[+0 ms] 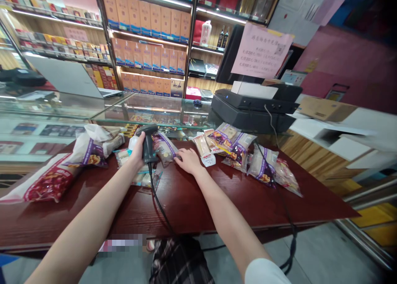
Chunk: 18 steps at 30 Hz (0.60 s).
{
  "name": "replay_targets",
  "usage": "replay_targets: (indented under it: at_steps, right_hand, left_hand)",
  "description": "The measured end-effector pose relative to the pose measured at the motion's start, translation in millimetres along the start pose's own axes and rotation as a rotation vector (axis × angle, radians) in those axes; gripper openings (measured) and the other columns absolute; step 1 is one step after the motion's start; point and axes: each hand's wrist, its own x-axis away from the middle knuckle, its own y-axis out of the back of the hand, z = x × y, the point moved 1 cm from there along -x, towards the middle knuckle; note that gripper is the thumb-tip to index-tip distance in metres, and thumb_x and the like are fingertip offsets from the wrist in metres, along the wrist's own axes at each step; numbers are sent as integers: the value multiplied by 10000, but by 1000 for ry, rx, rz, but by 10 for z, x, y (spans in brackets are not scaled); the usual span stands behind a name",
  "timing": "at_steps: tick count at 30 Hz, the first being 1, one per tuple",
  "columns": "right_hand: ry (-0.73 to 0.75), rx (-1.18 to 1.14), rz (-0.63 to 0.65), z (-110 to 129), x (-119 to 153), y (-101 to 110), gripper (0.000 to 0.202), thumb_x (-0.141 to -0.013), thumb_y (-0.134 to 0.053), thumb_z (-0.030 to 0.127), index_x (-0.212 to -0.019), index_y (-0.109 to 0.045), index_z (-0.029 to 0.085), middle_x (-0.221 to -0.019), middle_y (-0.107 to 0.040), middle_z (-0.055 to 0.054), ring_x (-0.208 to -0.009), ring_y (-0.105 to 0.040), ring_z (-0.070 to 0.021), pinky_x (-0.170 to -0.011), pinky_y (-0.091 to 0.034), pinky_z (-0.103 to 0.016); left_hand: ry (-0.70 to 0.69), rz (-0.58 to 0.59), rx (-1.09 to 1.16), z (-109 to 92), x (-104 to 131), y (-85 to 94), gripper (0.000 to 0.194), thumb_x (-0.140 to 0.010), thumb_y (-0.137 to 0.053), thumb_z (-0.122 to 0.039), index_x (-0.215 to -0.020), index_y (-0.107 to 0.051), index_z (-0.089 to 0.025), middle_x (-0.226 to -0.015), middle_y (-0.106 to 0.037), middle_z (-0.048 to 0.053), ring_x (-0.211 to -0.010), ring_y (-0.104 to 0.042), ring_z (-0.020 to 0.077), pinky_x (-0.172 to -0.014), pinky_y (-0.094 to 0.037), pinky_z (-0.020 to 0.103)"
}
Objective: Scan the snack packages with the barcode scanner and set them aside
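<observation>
Left hand above desk, fingers wrapped round upright scanner, right hand palm-down, fingers touching bag, pinch unclear, pink sign far right reading 200, 300, 500

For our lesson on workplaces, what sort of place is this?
Probably a shop: the left hand holds a scanner, food packets lie on the table, and matching boxes stand in rows beyond it.

Cannot see most fingers of the left hand, curled behind the scanner, nor all of the purple-striped packet beyond. Cannot read the tiny lettering on the orange boxes or all of the pink notice. Lose the white sleeve at the bottom edge, and detail in the pixelated patch below the desk.
</observation>
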Motion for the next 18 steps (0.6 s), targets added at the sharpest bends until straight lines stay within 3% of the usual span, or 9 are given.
replay_targets:
  at_steps: [3,5,8,10,13,18]
  right_hand:
    - [-101,1,-121,-25,20,78,378,-907,-534,429,-1155,-663,175,-1120,-655,-123,-1114,-580,-269,-1032,-403,-414]
    - [-41,-41,-184,-13,41,93,525,-875,-578,469,-1316,-568,186,-1293,-572,-141,-1228,-512,-285,-1046,-399,-412]
    - [181,-119,-107,38,59,43,749,-806,-658,543,-1457,-416,265,-1533,-356,-112,-1394,-359,-303,-1124,-331,-445]
    - [224,-145,-30,59,55,-11,776,-760,-703,563,-1434,-449,276,-1551,-340,-107,-1419,-327,-324,-1137,-313,-474]
    - [106,-188,-56,29,28,-64,659,-747,-742,467,-1339,-543,255,-1513,-407,-106,-1380,-389,-323,-1121,-340,-474]
    - [-197,-577,-301,-218,-66,-100,328,-854,-562,361,-1146,-625,226,-1240,-630,-78,-1129,-590,-235,-1017,-438,-407]
  left_hand:
    - [-31,7,22,-18,32,-31,428,-949,-459,-470,-912,-665,-97,-763,-703,113,-727,-723,203,-639,-610,282]
    - [-6,3,27,-27,42,-38,431,-949,-461,-466,-922,-658,-85,-754,-700,111,-710,-721,203,-629,-612,291]
    - [46,3,29,-31,32,-25,417,-937,-479,-470,-950,-655,-92,-767,-704,114,-713,-723,212,-621,-616,307]
    - [52,16,26,-29,15,-8,416,-939,-473,-473,-946,-658,-100,-768,-707,118,-727,-726,217,-619,-615,301]
    - [40,42,11,-28,-9,13,409,-941,-469,-474,-946,-663,-113,-773,-712,120,-741,-728,223,-604,-610,298]
    - [33,42,-19,-41,-3,17,428,-945,-455,-484,-906,-652,-106,-751,-707,112,-691,-716,196,-585,-593,272]
